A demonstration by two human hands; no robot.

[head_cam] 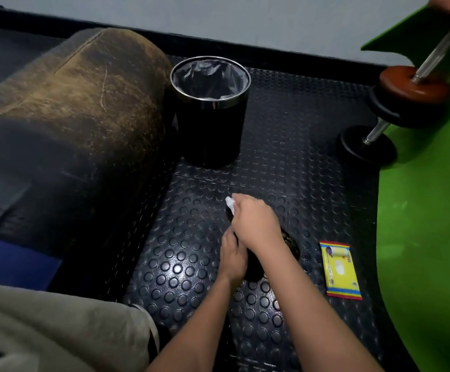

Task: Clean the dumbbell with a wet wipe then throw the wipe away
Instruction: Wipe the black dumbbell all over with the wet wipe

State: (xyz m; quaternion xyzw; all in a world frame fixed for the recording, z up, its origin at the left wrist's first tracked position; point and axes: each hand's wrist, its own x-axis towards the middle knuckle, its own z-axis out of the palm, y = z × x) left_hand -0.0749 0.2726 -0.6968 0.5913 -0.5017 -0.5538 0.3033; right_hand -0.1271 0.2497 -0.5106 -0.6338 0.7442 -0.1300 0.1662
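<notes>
Item, floor: dark rubber mat with raised round studs, glossy under the light. Item, dumbbell: black, lying on the mat at centre, largely covered by both hands; only a dark end plate shows to the right of the wrists, and another dark part shows below the hands. Item, right hand: laid over the far part of the dumbbell, fingers curled and closed on a wet wipe, of which a small white crumpled corner sticks out at the fingertips. Item, left hand: set just beneath the right one, touching it, fingers wrapped against the dumbbell's near part; how firm the grip is cannot be told. Item, bin: round, black, metal rim, lined with a dark plastic bag, standing upright on the mat beyond the hands, well apart from them. Item, wipe packet: flat, yellow with red and blue edging, lying on the mat right of the dumbbell, near the border of a green mat. Item, second dumbbell: chrome bar, black plates, lying at the green mat's far edge, beside a brown weight plate. Item, worn brown cushion roll: at left, beside the bin.
</notes>
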